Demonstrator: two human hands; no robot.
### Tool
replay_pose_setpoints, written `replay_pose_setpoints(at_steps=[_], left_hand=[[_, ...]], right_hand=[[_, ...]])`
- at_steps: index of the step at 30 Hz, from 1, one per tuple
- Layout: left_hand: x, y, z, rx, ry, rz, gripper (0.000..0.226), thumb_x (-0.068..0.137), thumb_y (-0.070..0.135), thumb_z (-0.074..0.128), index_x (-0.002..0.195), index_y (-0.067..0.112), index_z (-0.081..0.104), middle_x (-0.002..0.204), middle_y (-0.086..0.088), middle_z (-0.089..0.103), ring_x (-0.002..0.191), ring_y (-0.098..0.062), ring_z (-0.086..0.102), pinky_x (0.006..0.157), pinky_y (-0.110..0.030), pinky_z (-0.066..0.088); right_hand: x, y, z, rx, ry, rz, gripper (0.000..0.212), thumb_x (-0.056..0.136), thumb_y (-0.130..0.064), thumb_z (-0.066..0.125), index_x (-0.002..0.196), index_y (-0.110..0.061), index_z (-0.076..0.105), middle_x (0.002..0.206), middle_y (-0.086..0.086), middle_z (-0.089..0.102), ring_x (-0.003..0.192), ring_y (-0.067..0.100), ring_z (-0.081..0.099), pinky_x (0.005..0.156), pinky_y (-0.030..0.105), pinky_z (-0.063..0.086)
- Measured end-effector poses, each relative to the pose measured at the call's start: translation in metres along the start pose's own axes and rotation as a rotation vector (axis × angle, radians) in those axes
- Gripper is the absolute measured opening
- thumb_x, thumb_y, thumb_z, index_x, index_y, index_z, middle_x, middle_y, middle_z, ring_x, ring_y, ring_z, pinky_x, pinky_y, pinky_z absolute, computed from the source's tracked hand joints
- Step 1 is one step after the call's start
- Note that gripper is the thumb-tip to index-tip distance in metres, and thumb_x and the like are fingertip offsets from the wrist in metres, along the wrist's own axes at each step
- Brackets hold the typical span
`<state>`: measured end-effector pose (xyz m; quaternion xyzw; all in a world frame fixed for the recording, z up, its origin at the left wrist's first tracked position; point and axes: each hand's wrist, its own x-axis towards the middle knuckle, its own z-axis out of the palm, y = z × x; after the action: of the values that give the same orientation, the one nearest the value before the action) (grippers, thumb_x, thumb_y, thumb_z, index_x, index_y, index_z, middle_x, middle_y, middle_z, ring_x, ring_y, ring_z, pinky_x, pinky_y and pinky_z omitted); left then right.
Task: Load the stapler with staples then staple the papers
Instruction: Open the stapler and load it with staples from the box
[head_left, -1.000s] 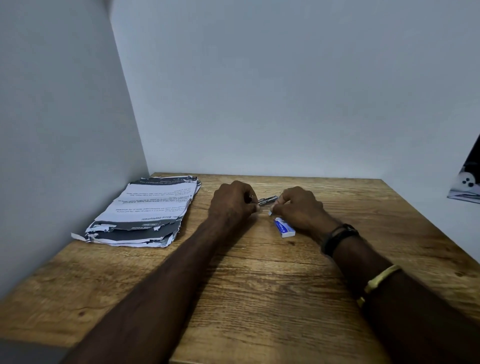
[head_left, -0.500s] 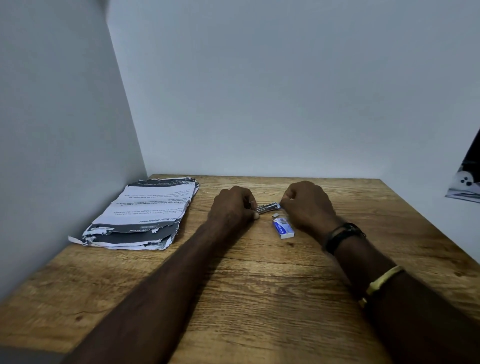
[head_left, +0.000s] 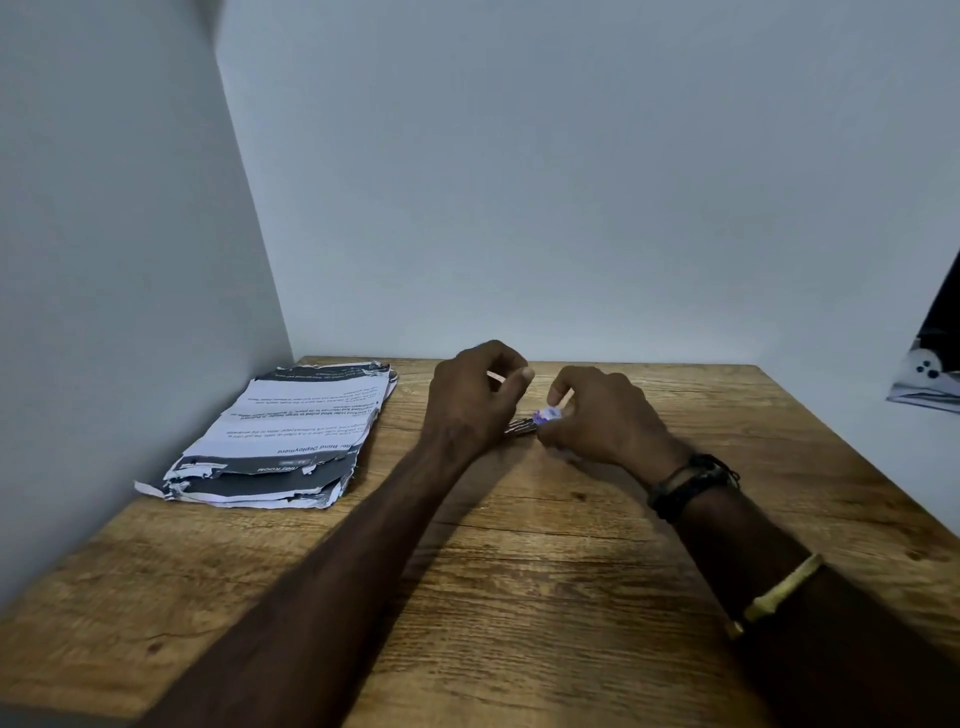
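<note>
A small metal stapler (head_left: 520, 427) lies on the wooden table (head_left: 519, 571) between my hands, partly hidden by my left wrist. My left hand (head_left: 475, 400) is raised above it, with thumb and fingers pinching a thin pale strip (head_left: 495, 376) that looks like staples. My right hand (head_left: 605, 418) holds the small blue and white staple box (head_left: 548, 414) by its end, right next to the stapler's tip. A stack of printed papers (head_left: 291, 436) with torn front edges lies at the left, apart from both hands.
Grey walls close the table at the back and on the left, and the paper stack lies against the left wall. A dark printed sheet (head_left: 930, 369) hangs at the right edge. Bare wood stretches from the hands to the front edge.
My right hand has picked up the staple box from the table. My left hand has let go of the stapler and lifted with a thin strip. The stapler now rests on the table.
</note>
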<state>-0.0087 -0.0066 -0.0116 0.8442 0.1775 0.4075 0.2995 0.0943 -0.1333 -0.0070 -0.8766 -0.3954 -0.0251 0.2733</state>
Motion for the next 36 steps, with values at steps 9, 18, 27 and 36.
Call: replay_pose_setpoints(at_steps=[9,18,27,36], left_hand=[[-0.005,0.010,0.002,-0.597,-0.225,-0.443,0.032,0.089,0.034,0.075,0.103,0.009,0.062,0.091,-0.018,0.077,0.070,-0.027,0.077,0.061,-0.033,0.062],[0.000,0.003,-0.004,-0.736,-0.124,-0.563,0.032,0.079,0.002,0.083,0.096,0.009,0.056,0.078,-0.019,0.073,0.053,-0.018,0.069,0.052,-0.026,0.061],[0.006,-0.006,-0.010,-0.845,-0.062,-0.567,0.019,0.082,-0.005,0.077,0.097,-0.006,0.065,0.085,-0.024,0.070,0.063,-0.022,0.072,0.063,-0.026,0.064],[0.009,-0.010,-0.013,-0.888,-0.034,-0.653,0.036,0.083,-0.006,0.075,0.114,-0.020,0.062,0.092,-0.026,0.070,0.069,-0.023,0.071,0.068,-0.028,0.065]], right_hand=[[0.002,-0.004,0.006,0.203,0.281,-0.172,0.019,0.078,-0.030,0.079,0.094,-0.021,0.072,0.090,-0.002,0.077,0.083,0.017,0.071,0.071,0.033,0.057],[0.001,-0.006,0.004,0.276,0.254,-0.291,0.034,0.070,-0.014,0.087,0.104,-0.014,0.080,0.100,0.004,0.079,0.092,0.019,0.072,0.085,0.034,0.057],[0.000,-0.003,0.003,0.418,0.289,-0.331,0.030,0.071,-0.006,0.089,0.098,-0.015,0.080,0.095,-0.001,0.076,0.085,0.016,0.074,0.076,0.039,0.063],[0.001,0.002,0.000,0.463,0.244,-0.347,0.036,0.072,-0.004,0.089,0.106,-0.013,0.080,0.092,0.000,0.072,0.080,0.004,0.068,0.068,0.003,0.052]])
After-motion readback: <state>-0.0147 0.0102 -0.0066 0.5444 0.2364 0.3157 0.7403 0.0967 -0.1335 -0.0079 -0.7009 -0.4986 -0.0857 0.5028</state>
